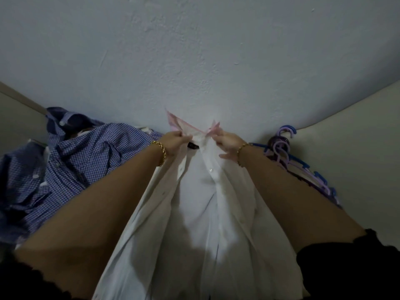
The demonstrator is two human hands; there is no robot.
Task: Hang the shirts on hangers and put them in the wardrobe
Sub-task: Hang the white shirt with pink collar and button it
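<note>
A white shirt with a pink-trimmed collar hangs down between my arms in front of a pale wall. My left hand grips the collar on its left side and my right hand pinches the collar on its right side, holding the shirt up by its neck. Its front placket falls open below my hands. A bunch of purple and blue plastic hangers lies to the right, just behind my right forearm. No hanger is visible inside the shirt.
A heap of blue checked shirts lies at the left, beside my left arm. A cream surface spreads out at the right under the hangers. The pale wall fills the upper view.
</note>
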